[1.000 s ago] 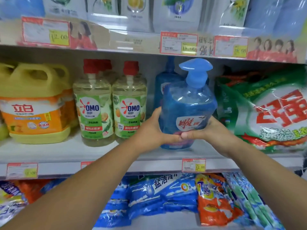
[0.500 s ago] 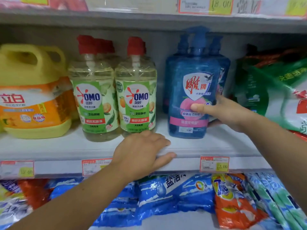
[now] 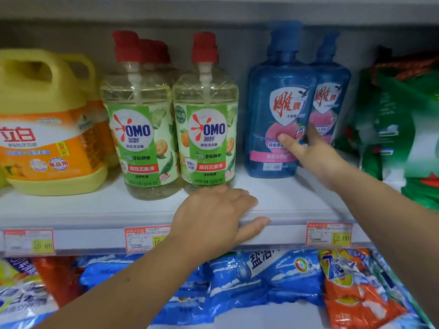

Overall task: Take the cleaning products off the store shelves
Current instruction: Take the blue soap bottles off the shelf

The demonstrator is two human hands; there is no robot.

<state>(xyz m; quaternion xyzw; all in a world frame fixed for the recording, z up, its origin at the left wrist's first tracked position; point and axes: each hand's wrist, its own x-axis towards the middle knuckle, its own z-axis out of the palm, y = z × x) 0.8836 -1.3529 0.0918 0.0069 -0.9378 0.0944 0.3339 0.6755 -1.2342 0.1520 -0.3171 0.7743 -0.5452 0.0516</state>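
Right hand wraps the front blue bottle, thumb on its label, standing upright on the shelf right of the OMO bottles. Left hand rests flat, empty, on the shelf edge. One-handed lifting risks toppling the bottle behind.

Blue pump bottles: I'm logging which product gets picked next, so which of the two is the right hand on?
The front blue bottle: the right hand has its thumb on that label. The second blue bottle stands behind, to its right.
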